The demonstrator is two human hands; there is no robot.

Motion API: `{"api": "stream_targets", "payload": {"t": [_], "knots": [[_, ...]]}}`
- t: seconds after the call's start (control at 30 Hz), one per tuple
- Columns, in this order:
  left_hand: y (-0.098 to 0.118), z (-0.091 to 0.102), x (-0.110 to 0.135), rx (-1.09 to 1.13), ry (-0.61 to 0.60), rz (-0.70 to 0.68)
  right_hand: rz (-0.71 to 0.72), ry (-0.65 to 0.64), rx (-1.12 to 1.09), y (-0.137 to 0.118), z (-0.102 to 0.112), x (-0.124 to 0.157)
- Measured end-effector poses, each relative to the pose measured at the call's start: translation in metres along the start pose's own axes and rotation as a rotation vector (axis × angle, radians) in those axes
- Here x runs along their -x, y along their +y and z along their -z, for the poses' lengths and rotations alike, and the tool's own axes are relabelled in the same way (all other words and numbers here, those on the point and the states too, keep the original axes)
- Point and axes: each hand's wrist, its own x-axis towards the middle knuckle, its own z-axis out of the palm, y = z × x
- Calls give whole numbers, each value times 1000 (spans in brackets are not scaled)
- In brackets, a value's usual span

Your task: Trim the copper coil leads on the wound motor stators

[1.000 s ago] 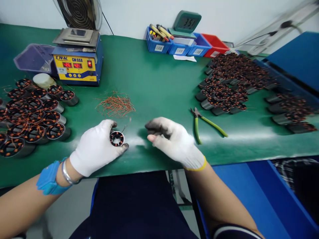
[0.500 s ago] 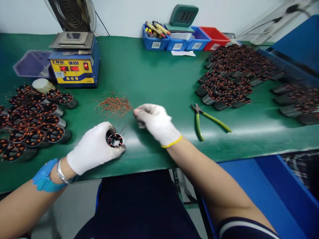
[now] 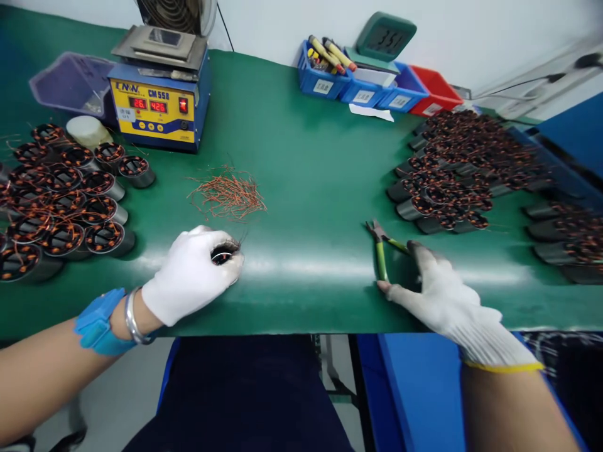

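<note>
My left hand (image 3: 191, 273), in a white glove, is closed around a small motor stator (image 3: 222, 256) just above the front of the green table. The fingers cover most of it; its round opening and a thin wire show. My right hand (image 3: 438, 295), also gloved, spreads thumb and fingers around the green-handled side cutters (image 3: 381, 258), which lie on the table with their handles apart. Thumb tip and forefinger are at the two handles; whether they press on them I cannot tell. Beyond my left hand lies a loose pile of copper wire pieces (image 3: 228, 194).
Many wound stators (image 3: 63, 207) stand at the left, with another large group (image 3: 452, 179) at the right. A blue-and-yellow CM558 machine (image 3: 157, 107) is at the back left, beside a purple bin (image 3: 70, 85). Small blue bins (image 3: 323, 86), a red bin (image 3: 436, 94) and a clock (image 3: 387, 36) line the wall.
My right hand has moved from the copper wire pile across to the side cutters, and its fingers have opened. My left hand still holds the stator, now turned so less shows. The camera view has shifted.
</note>
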Motion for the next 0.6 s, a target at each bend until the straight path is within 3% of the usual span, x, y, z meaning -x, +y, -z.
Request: {"api": "stream_targets", "payload": {"t": [0.13, 0.23, 0.3, 0.43, 0.6], "knots": [[-2, -5, -2, 54, 10, -23, 32, -172, -25, -18, 20, -2], [-3, -6, -3, 48, 16, -55, 114, -193, 63, -39, 35, -2], [-3, -6, -3, 32, 20, -68, 89, -179, 110, -50, 37, -1], [-4, -5, -2, 25, 7, -78, 19, 8, 4, -57, 24, 2], [-8, -7, -2, 11, 10, -77, 56, 215, -218, -70, 9, -6]]}}
